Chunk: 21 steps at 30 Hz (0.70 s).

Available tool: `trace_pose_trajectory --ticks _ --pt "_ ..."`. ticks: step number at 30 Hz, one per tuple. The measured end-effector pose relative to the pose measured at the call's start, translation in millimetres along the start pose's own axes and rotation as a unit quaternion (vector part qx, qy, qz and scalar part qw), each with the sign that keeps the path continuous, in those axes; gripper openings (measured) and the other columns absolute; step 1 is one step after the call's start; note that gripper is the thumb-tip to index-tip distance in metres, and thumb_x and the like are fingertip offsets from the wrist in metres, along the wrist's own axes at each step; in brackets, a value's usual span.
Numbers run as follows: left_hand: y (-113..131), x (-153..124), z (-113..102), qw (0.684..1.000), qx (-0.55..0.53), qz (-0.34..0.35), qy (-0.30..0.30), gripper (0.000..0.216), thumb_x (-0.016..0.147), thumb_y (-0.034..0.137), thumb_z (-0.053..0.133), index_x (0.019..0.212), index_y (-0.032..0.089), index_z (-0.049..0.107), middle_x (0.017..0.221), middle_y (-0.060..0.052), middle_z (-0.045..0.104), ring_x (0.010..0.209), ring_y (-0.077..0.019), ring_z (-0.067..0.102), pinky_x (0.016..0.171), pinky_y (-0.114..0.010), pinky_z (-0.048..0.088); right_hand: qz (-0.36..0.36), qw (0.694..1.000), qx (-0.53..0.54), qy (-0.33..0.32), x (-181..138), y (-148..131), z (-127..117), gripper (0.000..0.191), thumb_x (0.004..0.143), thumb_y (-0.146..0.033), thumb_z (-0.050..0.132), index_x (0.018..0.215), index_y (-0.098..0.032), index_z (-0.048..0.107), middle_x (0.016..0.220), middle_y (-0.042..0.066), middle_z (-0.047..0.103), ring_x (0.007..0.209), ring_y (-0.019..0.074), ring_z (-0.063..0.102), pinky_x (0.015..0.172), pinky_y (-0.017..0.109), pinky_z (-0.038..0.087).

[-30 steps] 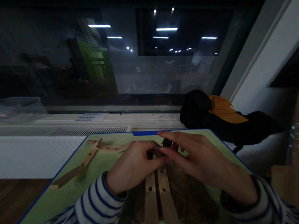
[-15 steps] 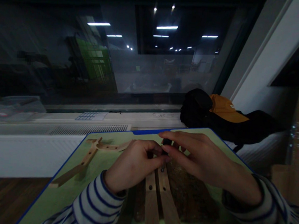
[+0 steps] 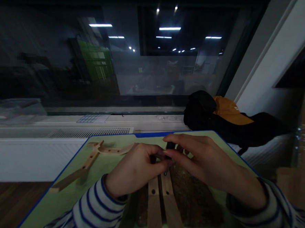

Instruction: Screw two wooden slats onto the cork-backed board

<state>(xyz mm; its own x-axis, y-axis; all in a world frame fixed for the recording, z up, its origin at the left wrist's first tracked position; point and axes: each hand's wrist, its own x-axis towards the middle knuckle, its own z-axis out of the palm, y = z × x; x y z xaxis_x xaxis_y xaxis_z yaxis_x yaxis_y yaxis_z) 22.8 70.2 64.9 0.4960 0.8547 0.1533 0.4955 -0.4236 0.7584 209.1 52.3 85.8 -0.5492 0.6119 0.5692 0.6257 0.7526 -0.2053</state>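
My right hand (image 3: 198, 158) has its thumb and forefinger closed on the black handle of a small screwdriver (image 3: 170, 145). Lower down the same tool, my left hand (image 3: 136, 168) pinches it with thumb and fingers. Its metal end points down at a hole in the right one of two wooden bars (image 3: 171, 204). These bars lie side by side with a narrow gap, and a dark hole shows in each. Beneath them is a dark brown, worn board (image 3: 196, 199). My fingers hide the bars' far ends and part of the tool.
A joined wooden piece with holes (image 3: 90, 158) lies at the left on the green, blue-edged table (image 3: 68, 177). Beyond it are a white radiator (image 3: 31, 158) and a window sill with a clear plastic box (image 3: 18, 109). An orange cap (image 3: 230, 110) rests on black cloth at the right.
My right fingertips have shifted slightly about the black handle, and more of it shows. The wooden bars and both arms stay nearly in place.
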Motion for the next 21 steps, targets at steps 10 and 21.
trace_pose_trajectory --ticks 10,21 --pt "0.3 0.4 0.6 1.000 -0.016 0.001 0.015 0.016 0.076 0.032 0.061 0.075 0.018 0.068 0.064 0.002 0.065 0.059 -0.0127 0.054 0.058 -0.023 0.040 0.017 1.000 0.000 -0.004 1.5 -1.3 -0.3 0.031 0.089 -0.031 0.050 0.118 -0.019 0.053 0.101 0.004 0.068 0.080 0.0136 0.065 0.070 0.024 0.050" --pt "1.0 0.7 -0.8 1.000 -0.003 0.003 0.003 0.019 0.077 0.032 0.058 0.071 0.017 0.068 0.059 0.003 0.060 0.057 -0.0123 0.050 0.055 -0.023 0.038 0.013 0.999 0.043 -0.012 1.5 -2.8 -2.7 0.030 0.088 -0.025 0.051 0.117 -0.018 0.055 0.101 0.004 0.069 0.073 0.0110 0.065 0.065 0.020 0.050"
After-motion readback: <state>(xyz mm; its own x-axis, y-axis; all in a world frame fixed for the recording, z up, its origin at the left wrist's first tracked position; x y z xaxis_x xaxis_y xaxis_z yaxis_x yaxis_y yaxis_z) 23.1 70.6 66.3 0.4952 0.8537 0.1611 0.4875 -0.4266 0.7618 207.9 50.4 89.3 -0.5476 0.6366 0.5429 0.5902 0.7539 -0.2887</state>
